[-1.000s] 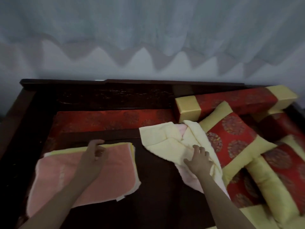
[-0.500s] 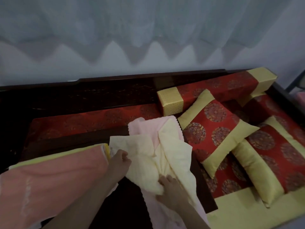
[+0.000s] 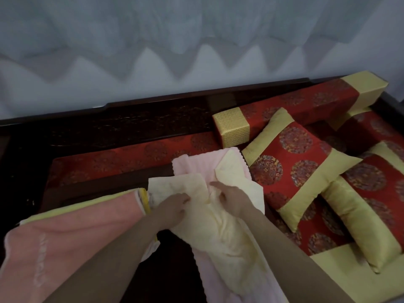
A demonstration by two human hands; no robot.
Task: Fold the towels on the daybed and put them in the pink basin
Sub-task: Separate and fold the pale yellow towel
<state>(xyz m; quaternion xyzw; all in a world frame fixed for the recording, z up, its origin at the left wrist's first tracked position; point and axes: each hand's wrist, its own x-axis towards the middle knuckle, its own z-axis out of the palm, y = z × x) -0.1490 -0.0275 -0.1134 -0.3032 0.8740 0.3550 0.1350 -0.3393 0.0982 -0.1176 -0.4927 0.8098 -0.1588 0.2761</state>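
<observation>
A crumpled pale yellow towel [image 3: 231, 235] lies on top of a light pink towel [image 3: 196, 165] in the middle of the dark wooden daybed [image 3: 91, 136]. My left hand [image 3: 172, 206] pinches the yellow towel's left flap. My right hand [image 3: 229, 197] grips a fold of the same towel a little to the right. At the left, a salmon pink towel [image 3: 72, 235] rests flat on a stack of folded towels with yellow edges. No pink basin is in view.
Red and gold cushions [image 3: 293, 171] crowd the right side of the daybed, with a long bolster [image 3: 284, 110] along the back rail. A red seat pad [image 3: 122, 160] runs behind the towels. A pale curtain hangs on the wall behind.
My left hand left the salmon towel stack and came across to the yellow towel. My right hand shifted up along the yellow towel. The view has swung right and closer.
</observation>
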